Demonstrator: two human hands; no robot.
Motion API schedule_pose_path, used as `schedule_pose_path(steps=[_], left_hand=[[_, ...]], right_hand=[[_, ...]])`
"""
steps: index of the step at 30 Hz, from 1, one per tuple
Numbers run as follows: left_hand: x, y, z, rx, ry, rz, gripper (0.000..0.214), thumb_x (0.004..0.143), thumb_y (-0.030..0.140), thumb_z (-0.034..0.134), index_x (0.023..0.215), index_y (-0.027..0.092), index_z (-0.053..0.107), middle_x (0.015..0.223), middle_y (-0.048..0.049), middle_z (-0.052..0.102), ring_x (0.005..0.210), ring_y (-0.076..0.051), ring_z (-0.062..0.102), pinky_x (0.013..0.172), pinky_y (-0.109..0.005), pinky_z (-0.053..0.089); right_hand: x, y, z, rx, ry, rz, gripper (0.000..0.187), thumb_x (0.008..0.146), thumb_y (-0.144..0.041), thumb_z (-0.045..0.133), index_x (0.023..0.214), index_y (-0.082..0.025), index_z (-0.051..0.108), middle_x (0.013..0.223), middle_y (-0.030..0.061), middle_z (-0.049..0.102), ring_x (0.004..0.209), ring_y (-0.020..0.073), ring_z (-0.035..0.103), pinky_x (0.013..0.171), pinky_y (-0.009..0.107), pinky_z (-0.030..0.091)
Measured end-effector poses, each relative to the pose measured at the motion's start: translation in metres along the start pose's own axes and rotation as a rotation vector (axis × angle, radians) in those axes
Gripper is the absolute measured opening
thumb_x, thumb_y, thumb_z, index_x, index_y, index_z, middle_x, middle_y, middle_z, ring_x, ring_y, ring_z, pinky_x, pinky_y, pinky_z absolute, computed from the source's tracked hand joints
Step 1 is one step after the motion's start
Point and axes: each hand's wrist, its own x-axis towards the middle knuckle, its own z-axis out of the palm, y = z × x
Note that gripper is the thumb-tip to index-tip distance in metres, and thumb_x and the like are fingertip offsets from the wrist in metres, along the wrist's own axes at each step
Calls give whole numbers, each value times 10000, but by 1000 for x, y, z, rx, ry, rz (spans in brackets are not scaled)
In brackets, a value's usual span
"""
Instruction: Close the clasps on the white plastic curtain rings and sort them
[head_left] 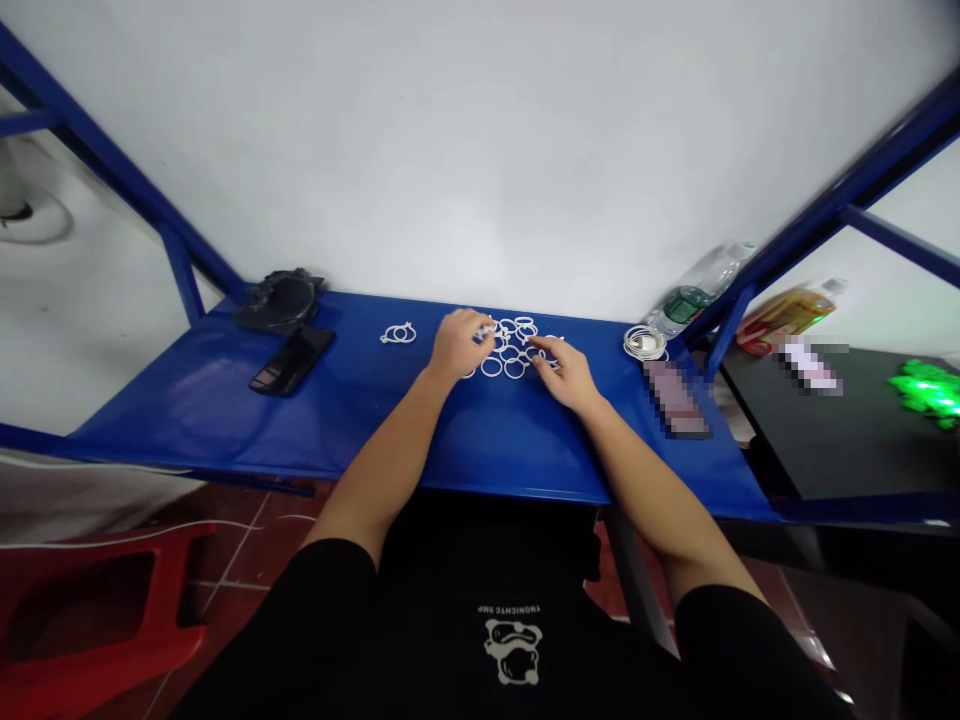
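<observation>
Several white curtain rings [514, 369] with small eyelets lie in a cluster on the blue tabletop [480, 430]. Over the left side of the cluster, my left hand [456, 345] has its fingers curled, with a white ring [484, 332] at the fingertips. At the cluster's right edge is my right hand [566, 372], its thumb and fingers apart. They reach over the rings there and partly cover them; whether they touch is hard to tell. Off to the left, a pair of overlapping white rings [400, 333] lies apart from the others.
A black phone [292, 360] and a dark round object [281, 298] sit at left. On the right are a coiled white cable [645, 343], a clear bottle [682, 305] and a blurred-out phone-shaped item [676, 400]. Blue frame bars [847, 180] rise at both sides; a wall stands behind.
</observation>
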Motion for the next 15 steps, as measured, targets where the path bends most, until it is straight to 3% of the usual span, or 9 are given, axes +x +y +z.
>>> schedule_pose_path(steps=[3,8,11,15], left_hand=[[7,-31,-24,142,91,-197,159,871,174,682,989,231,772,1062,-119,763,1083,-338,667,1032,-493,470],[1,-82,-44,287,115,-497,107,802,206,755,904,233,775,991,-145,737,1066,-403,648,1017,-608,442],[-4,-93,-41,284,184,-520,129,763,274,828,876,239,775,972,-151,720,1108,-426,620,1031,-660,423],[-1,-85,-29,216,236,-455,270,799,319,829,1059,256,789,1051,-151,723,1134,-403,620,1034,-611,467]], right_hand=[[6,20,-12,-209,-3,14,374,1021,-377,572,1312,-231,757,1326,124,771,1276,343,669,1163,555,493],[11,58,-18,-385,8,165,404,1024,-391,567,1304,-178,765,1387,172,736,1333,362,631,1193,572,440],[8,72,-15,-436,5,310,492,1011,-519,616,1383,-219,736,1505,165,666,1467,417,523,1238,688,332],[5,76,-11,-411,-66,374,569,990,-592,651,1467,-284,685,1579,141,613,1538,461,435,1229,784,253]])
